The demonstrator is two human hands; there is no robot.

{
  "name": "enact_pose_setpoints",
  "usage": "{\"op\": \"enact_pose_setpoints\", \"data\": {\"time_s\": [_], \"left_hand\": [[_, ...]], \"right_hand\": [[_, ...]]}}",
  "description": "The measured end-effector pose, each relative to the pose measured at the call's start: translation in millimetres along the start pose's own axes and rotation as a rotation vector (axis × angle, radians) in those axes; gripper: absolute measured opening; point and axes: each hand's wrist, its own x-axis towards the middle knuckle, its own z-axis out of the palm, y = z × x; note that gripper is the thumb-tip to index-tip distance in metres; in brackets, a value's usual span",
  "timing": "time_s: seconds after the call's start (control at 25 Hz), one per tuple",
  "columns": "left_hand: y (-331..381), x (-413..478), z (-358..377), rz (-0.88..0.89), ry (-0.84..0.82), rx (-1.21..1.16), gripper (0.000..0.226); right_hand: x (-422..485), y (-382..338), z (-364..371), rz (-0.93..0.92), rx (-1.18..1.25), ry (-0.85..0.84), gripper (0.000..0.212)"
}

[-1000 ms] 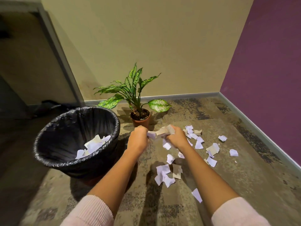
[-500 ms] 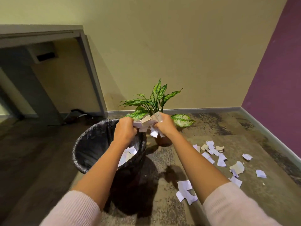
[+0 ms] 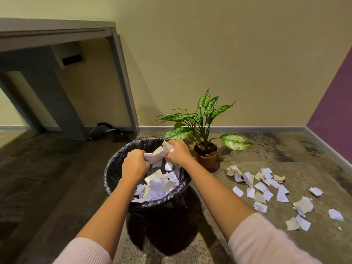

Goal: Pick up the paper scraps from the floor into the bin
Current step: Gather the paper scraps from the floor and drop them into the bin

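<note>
A round bin (image 3: pixel 114 168) lined with a black bag stands on the floor in the middle of the view, with several white paper scraps lying inside. My left hand (image 3: pixel 134 165) and my right hand (image 3: pixel 178 152) are held together over the bin's opening, both closed on one bunch of white paper scraps (image 3: pixel 158 154) between them. One scrap hangs loose just below the bunch. Many more paper scraps (image 3: pixel 266 187) lie scattered on the floor to the right of the bin.
A potted plant (image 3: pixel 205 155) in a terracotta pot stands right behind the bin's right side. A grey desk (image 3: pixel 57 33) stands at the back left against the beige wall. A purple wall (image 3: pixel 335 92) closes the right side.
Both hands have carried the bunch of scraps from above the floor pile leftward to over the bin. The view has turned left, so the bin sits in the middle.
</note>
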Motion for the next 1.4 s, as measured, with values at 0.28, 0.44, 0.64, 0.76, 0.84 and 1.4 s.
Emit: {"op": "enact_pose_setpoints", "data": {"time_s": [0.28,0.44,0.64,0.76,0.84,1.4], "left_hand": [[-11,5,12,-0.028,-0.056,0.113,0.043],[2,3,13,-0.012,0.04,0.088,0.038],[48,-5,11,0.116,0.156,0.04,0.033],[88,-18,20,0.239,0.14,0.03,0.031],[113,-29,32,0.359,0.115,0.035,0.031],[146,-95,197,0.566,-0.348,0.122,0.045]], "right_hand": [[-3,7,-1,-0.04,0.014,-0.102,0.076],[-10,7,-14,-0.095,0.086,0.013,0.065],[-21,31,-45,-0.061,0.1,0.189,0.05],[-33,60,-67,-0.004,0.076,0.211,0.047],[-44,81,-80,0.034,0.047,0.218,0.045],[-107,261,-88,0.257,-0.1,0.146,0.045]]}}
